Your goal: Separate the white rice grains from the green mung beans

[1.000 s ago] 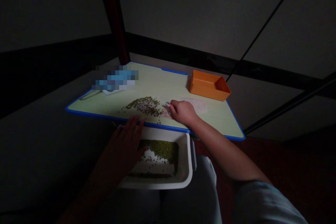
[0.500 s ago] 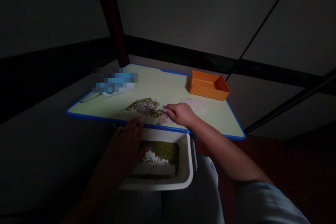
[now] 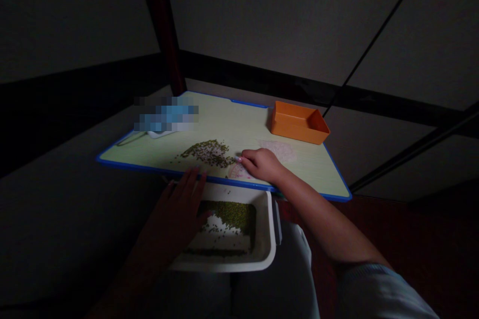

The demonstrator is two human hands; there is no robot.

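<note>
My left hand lies over the left side of a white plastic tub, fingers spread, their tips near the table's blue front edge. Small green mung beans are heaped inside the tub at its back and right. Above the tabletop, my right hand is closed, thumb and index finger together; whatever they may hold is hidden. Just left of those fingertips, a loose pile of mung beans is spread on the table. A faded pinkish print shows beneath and beside the right hand.
An orange open box stands at the table's back right. At the left, a blurred-out blue and white object rests on the tabletop, with a cord beside it. Pale wall panels rise behind. The tub is above my lap.
My right hand has shifted slightly right, away from the bean pile. A couple of beans now show against the tub's back wall. My left hand stays in place.
</note>
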